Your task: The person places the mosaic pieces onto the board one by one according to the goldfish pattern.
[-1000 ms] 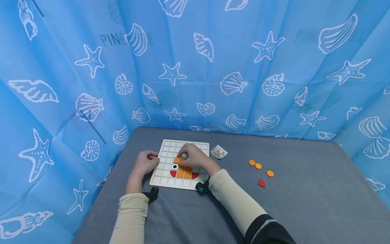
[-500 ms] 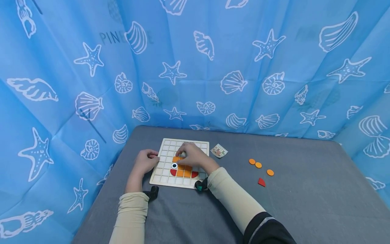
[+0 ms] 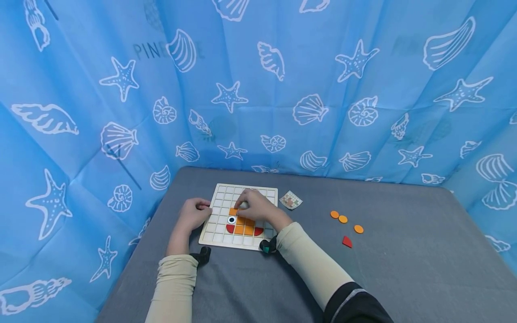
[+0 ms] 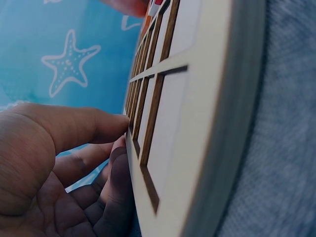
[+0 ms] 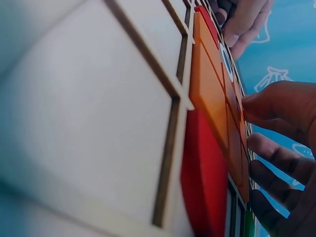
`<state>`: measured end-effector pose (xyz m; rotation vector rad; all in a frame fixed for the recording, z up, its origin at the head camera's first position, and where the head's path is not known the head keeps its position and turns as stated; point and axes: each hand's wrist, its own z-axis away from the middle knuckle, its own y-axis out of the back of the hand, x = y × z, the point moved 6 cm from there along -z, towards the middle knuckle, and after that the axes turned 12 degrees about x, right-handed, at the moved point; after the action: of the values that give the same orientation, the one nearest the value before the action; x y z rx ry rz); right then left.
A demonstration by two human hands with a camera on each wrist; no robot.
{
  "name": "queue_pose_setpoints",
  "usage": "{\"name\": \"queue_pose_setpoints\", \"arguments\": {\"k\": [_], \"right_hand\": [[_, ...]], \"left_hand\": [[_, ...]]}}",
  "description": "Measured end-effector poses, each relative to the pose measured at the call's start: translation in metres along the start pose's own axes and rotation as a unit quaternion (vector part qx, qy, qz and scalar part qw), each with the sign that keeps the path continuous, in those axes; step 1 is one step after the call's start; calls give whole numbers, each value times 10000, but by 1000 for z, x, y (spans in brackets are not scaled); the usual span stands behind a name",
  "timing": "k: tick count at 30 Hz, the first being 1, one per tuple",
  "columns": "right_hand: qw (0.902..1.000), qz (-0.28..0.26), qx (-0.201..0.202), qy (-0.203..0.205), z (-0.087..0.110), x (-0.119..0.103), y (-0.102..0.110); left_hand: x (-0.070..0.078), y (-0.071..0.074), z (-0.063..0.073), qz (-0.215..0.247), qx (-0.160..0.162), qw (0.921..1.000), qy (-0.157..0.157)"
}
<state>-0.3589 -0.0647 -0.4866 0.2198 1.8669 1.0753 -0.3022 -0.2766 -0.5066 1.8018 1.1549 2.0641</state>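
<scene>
A pale wooden grid board (image 3: 210,239) lies on the grey table. In its cells sit several orange tiles (image 3: 239,229), a white eye tile (image 3: 231,220) and red curved pieces (image 3: 230,229). My left hand (image 3: 193,214) holds the board's left edge; in the left wrist view the thumb (image 4: 106,126) meets the rim, other fingers beside it. Over the board, my right hand (image 3: 257,207) pinches an orange square tile (image 3: 233,211) above the eye tile, between thumb and index finger. This hand covers some cells behind it. In the right wrist view a red piece (image 5: 202,173) appears close up.
Right of the board lies a small patterned card (image 3: 291,200). Farther right are orange discs (image 3: 343,219) and a red quarter-round piece (image 3: 347,242). A blue shell-print curtain (image 3: 250,112) hangs behind and beside the table (image 3: 404,251).
My right thumb and index finger have shifted slightly at the orange square tile, which sits a little differently. The left hand stays on the board's edge.
</scene>
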Motion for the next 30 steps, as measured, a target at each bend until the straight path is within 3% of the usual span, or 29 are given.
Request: {"name": "queue_pose_setpoints", "arguments": {"k": [15, 22, 30], "right_hand": [[9997, -224, 93, 57, 6, 4, 8], [9991, -300, 295, 111, 27, 9, 39], [9959, -471, 764, -84, 71, 27, 87]], "left_hand": [[2, 0, 2, 91, -10, 9999, -82], [3, 0, 3, 32, 6, 10000, -92], [4, 2, 5, -40, -33, 10000, -57]]}}
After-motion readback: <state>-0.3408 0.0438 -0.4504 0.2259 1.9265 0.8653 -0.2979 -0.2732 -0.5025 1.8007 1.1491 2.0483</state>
